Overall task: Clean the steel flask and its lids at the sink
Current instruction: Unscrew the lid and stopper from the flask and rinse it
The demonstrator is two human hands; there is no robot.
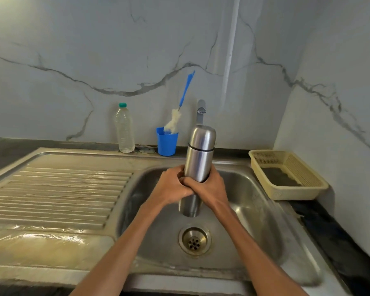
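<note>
Both hands wrapped the steel flask (199,154) at its middle, the left hand (171,186) and right hand (207,186) gripping side by side, fingers curled round it. It was held upright over the sink (254,199) basin, below the tap (200,111), probably so drips fell toward the drain (194,240). Its cap lid (203,136) was on. A bottle brush (179,112) stood in a blue cup (166,142), within reach. No writing was legible.

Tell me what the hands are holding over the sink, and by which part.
Both hands, left and right, grip the tall cylindrical steel flask around its middle, lid still on, above the steel sink basin.
</note>
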